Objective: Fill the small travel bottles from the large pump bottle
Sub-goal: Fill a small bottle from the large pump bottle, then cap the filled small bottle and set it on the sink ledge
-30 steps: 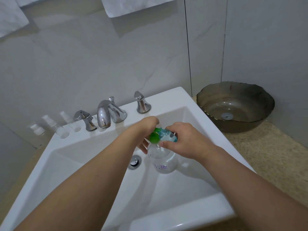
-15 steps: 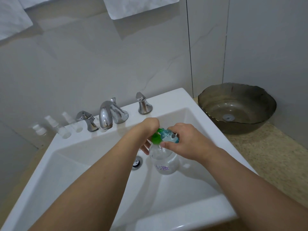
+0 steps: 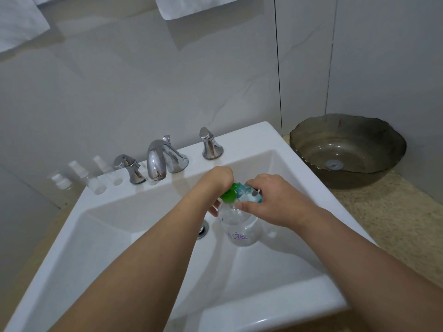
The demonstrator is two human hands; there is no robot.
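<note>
A large clear pump bottle (image 3: 239, 232) with purple writing stands inside the white sink (image 3: 268, 312). Its pump head (image 3: 229, 195) is green with a teal collar. My left hand (image 3: 219, 179) curls around the far side of the bottle's neck, its fingers mostly hidden. My right hand (image 3: 271, 202) grips the teal pump collar from the right, thumb against the bottle's shoulder. Several small clear travel bottles (image 3: 96, 178) with white caps stand on the sink's back ledge, left of the tap.
A chrome tap (image 3: 158, 161) with two handles (image 3: 130, 168) (image 3: 211, 144) sits at the back of the sink. The drain (image 3: 203, 230) lies left of the bottle. A dark glass bowl (image 3: 347, 149) rests on the speckled counter at right. White towels (image 3: 196, 6) hang above.
Both hands stay on the pump bottle's top with only slight shifts. The bottle has not moved.
</note>
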